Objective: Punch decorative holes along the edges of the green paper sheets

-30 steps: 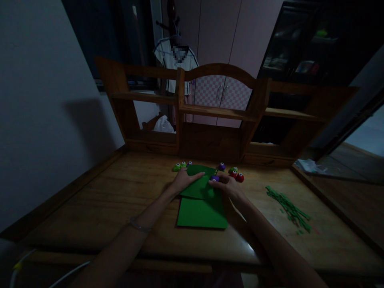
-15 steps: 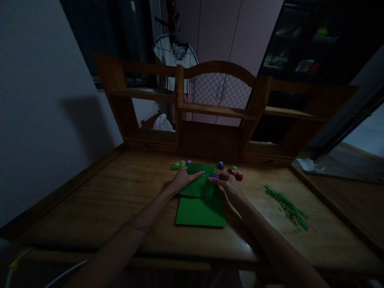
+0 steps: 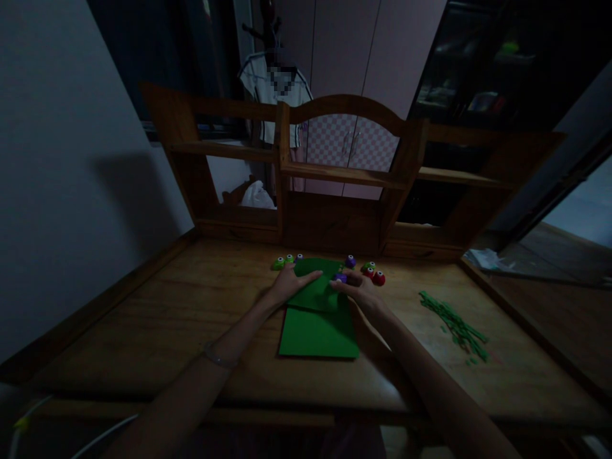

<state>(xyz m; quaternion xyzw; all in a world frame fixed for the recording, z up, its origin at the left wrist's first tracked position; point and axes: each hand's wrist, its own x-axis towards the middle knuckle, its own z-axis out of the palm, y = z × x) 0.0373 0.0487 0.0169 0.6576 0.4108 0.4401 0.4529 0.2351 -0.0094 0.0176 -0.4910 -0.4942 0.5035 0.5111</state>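
A green sheet [image 3: 319, 333] lies on the desk, with a second green piece [image 3: 313, 292] overlapping its upper part. My left hand [image 3: 291, 284] rests on the left side of the upper piece, thumb stretched out over it. Near the right edge of that piece, my right hand [image 3: 359, 288] pinches a small purple piece with an eye [image 3: 339, 278] between thumb and fingers. Behind the green piece are a purple figure [image 3: 350, 262] on the right and green figures [image 3: 279, 263] on the left.
Red figures [image 3: 379, 278] stand right of my right hand. A pile of green strips [image 3: 454, 324] lies farther right on the wooden desk [image 3: 191, 319]. A wooden shelf [image 3: 344, 173] rises along the back edge.
The purple piece in my right hand has tilted and shows more of its surface and eye. My left hand stays on the green piece. The whole view has shifted slightly.
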